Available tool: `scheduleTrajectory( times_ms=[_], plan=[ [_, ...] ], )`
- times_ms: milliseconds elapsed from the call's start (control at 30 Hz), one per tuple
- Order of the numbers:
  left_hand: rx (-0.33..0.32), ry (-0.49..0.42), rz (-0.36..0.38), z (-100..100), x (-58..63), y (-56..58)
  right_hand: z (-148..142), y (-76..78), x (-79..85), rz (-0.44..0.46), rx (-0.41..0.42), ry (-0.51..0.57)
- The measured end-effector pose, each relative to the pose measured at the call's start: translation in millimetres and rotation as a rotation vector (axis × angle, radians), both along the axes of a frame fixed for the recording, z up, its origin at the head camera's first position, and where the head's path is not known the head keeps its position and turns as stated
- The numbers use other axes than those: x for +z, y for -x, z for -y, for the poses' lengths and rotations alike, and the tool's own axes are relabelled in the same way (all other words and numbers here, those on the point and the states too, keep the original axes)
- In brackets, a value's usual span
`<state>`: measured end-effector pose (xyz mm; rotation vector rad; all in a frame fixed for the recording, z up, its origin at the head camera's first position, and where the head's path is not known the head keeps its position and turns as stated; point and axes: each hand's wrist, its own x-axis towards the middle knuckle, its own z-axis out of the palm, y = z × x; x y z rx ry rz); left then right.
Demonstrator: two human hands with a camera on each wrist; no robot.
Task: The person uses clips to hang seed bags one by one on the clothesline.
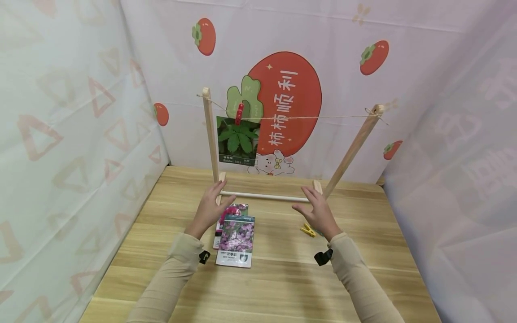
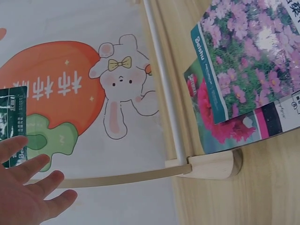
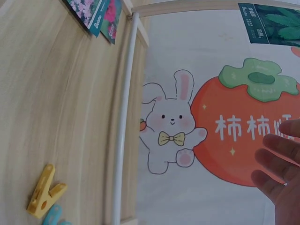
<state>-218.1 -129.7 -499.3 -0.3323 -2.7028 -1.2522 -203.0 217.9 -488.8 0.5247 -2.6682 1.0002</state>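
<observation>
My left hand (image 1: 209, 208) is held up with fingers spread, holding nothing, overlapping the foot of the left wooden post (image 1: 211, 134) in the head view. My right hand (image 1: 320, 212) likewise holds nothing, its fingers extended near the base of the right post (image 1: 353, 148). Between the post tops runs a thin string (image 1: 307, 117). A green-leaf seed packet (image 1: 238, 142) hangs from it by a red clothespin (image 1: 239, 114). Below the left hand lie a purple-flower seed packet (image 1: 236, 240) and a pink-flower packet (image 2: 204, 119) partly under it.
A yellow clothespin (image 1: 308, 230) lies on the wooden table (image 1: 282, 287) near the right hand, with a blue clothespin (image 3: 52, 215) beside it. A white rod (image 1: 264, 196) joins the stand's feet. Printed cloth walls (image 1: 339, 27) enclose the back and sides.
</observation>
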Motion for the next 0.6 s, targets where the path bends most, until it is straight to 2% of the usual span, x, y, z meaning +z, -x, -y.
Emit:
scheduleTrajectory(
  times_ms=[333, 600],
  plan=[
    [0.014, 0.007, 0.052, -0.7, -12.0, -1.1, -3.4, -3.3, -16.5, -0.049, -0.001, -0.022],
    [0.030, -0.034, 0.108, -3.5, -22.3, -5.7, -7.6, -6.9, -32.0, 0.037, -0.039, -0.029]
  ],
)
